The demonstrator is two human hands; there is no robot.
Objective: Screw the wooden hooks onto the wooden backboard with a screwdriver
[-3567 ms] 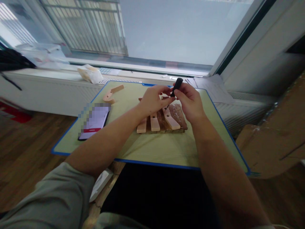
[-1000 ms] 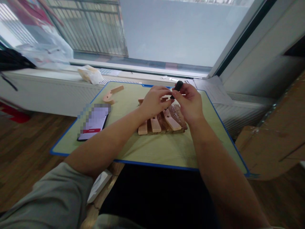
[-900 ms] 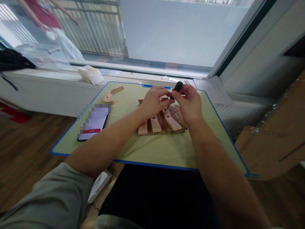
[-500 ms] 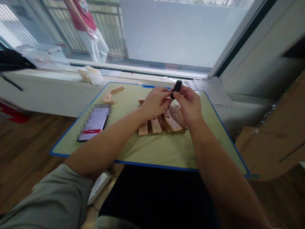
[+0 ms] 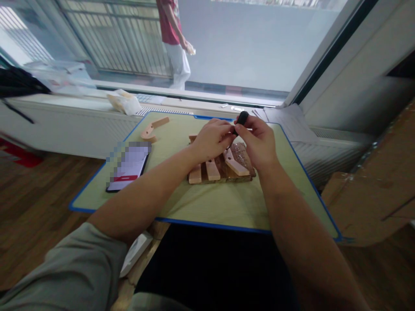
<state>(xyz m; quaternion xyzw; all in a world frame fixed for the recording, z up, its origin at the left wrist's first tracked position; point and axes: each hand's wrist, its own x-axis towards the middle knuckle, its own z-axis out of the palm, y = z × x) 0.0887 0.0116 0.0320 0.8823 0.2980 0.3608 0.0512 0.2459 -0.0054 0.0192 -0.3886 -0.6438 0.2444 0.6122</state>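
My right hand (image 5: 260, 142) grips a screwdriver (image 5: 242, 117) by its thick black handle, which tilts up and to the right. Against the handle's lower end, the fingers of my left hand (image 5: 212, 139) are pinched together; what they hold there is hidden. Beneath both hands lies a tape-wrapped brown block (image 5: 240, 153). Several pale wooden pieces rest across it, among them a bent one with a hole (image 5: 236, 164), a straight one (image 5: 212, 169) and another (image 5: 195, 174) at the left end. My left hand covers their far parts.
The blue-edged folding table (image 5: 181, 203) carries a phone (image 5: 129, 166) at left and a hooked wooden piece (image 5: 149, 131) behind it. Beyond stand a radiator and window sill (image 5: 94, 103) with a crumpled packet (image 5: 125, 102). A cardboard box (image 5: 363, 207) is at right. Someone stands outside the window.
The bent wooden piece has turned slightly, its near end shifting right. My right hand and the screwdriver handle have moved a little rightward. Outside, the person has walked to the right.
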